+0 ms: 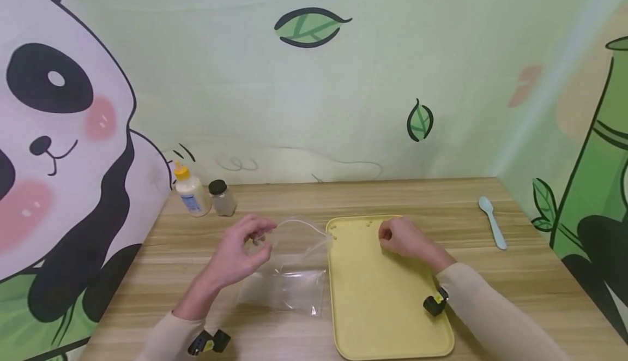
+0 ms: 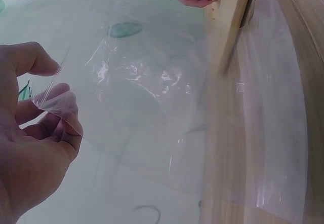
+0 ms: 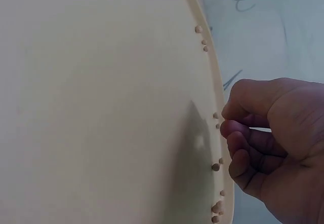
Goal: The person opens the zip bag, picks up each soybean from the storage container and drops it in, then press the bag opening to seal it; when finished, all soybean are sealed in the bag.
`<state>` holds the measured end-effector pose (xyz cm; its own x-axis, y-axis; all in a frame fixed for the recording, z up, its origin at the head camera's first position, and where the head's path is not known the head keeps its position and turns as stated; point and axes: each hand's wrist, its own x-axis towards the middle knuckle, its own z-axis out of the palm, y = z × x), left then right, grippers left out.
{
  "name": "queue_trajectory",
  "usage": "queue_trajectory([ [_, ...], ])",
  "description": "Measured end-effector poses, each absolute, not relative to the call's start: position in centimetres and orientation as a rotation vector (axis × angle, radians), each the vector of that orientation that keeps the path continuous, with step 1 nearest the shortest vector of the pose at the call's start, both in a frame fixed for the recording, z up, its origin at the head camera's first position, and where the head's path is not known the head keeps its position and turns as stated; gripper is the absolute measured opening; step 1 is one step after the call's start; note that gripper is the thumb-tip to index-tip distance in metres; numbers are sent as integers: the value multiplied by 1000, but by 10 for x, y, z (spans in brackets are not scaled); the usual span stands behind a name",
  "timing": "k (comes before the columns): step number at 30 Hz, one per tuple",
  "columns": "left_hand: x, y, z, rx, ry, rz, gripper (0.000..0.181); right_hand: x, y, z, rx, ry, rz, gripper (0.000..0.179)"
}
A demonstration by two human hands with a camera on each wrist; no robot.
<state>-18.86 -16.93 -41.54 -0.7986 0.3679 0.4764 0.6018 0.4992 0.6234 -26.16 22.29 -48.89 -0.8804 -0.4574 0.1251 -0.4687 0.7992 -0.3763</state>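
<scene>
A clear plastic bag (image 1: 299, 290) stands out over the table to the left of the yellow tray (image 1: 378, 301). With curled fingers my left hand (image 1: 237, 254) holds the bag's edge; in the left wrist view the film (image 2: 61, 102) crosses its fingertips, and the bag's mouth gapes towards the tray. My right hand (image 1: 402, 236) is at the tray's far rim, fingers curled, thumb and index tips together. Right at those tips lie small round tan balls (image 3: 216, 167), several of them strung along the rim. I cannot tell whether one is pinched between the tips.
Back left on the wooden table (image 1: 422, 197) stand a white bottle (image 1: 192, 194) with a yellow cap and a small clear jar (image 1: 223, 200) with a black lid. A pale blue spoon (image 1: 493, 223) lies right of the tray. A printed wall hanging (image 1: 235, 77) rises behind the table.
</scene>
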Motion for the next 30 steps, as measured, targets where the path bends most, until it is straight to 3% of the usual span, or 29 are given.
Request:
queue_trajectory([
  [30,-187,-164,-415,-832,-2457,-1173,38,-228,167,-398,911,-2692,959,7],
])
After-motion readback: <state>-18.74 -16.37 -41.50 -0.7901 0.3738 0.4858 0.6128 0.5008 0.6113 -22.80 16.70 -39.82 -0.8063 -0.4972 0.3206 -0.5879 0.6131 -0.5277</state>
